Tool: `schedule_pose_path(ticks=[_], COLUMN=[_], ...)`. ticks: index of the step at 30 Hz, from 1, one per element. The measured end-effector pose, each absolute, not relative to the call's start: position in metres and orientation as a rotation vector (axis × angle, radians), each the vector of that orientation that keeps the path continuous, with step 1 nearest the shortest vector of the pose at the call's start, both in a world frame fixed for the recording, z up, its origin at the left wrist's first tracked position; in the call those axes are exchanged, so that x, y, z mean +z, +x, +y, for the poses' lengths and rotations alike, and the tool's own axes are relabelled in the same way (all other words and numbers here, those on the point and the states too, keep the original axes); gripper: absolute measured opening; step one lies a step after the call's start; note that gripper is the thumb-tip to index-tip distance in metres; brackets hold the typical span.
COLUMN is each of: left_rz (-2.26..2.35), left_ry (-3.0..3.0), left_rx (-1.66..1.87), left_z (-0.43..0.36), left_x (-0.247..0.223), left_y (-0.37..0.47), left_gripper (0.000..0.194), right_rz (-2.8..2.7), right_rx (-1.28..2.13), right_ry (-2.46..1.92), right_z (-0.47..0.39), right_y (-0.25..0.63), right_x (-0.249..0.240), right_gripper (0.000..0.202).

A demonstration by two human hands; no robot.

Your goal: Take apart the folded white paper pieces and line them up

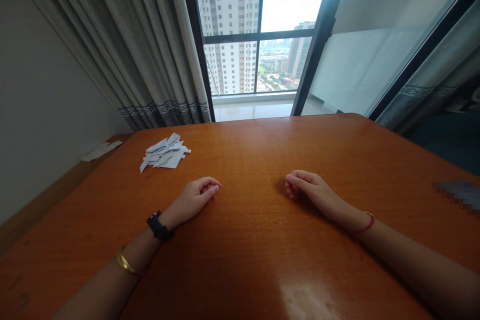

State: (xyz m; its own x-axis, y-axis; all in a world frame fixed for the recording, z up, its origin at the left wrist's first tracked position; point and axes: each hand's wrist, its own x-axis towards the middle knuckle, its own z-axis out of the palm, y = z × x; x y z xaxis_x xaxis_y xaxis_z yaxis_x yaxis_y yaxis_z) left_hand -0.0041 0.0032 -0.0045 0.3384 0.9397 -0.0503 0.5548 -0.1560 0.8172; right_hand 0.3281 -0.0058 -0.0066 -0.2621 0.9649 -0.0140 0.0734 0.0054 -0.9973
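Note:
My left hand [195,199] rests on the brown wooden table [247,240], its fingers curled in and nothing seen in them. A black watch and a gold bangle are on that arm. Across from it, my right hand [313,189] lies on its side, loosely closed, with no object showing; a red string is round the wrist. The two hands are well apart. Beyond my left hand, toward the table's far left, is a loose pile of white paper pieces [165,152]. Neither hand touches the pile.
More white paper [101,151] lies on a ledge left of the table. A dark, partly pixelated flat object [459,194] is at the right edge. Behind the table are a grey curtain [150,35] and a window with tall buildings outside.

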Motion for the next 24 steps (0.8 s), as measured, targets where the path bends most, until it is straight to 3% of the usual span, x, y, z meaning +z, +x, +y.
schedule_pose_path(ticks=[24], left_rz=[1.322], left_ry=[1.825], left_rx=[0.639], left_z=[0.0024], left_x=[-0.0024], left_y=[-0.0028], left_gripper=[0.035], right_rz=[-1.468], right_rx=[1.358], right_ry=[-1.149], right_z=[-0.0079], right_y=[0.3273], right_x=[-0.0033], right_gripper=[0.040])
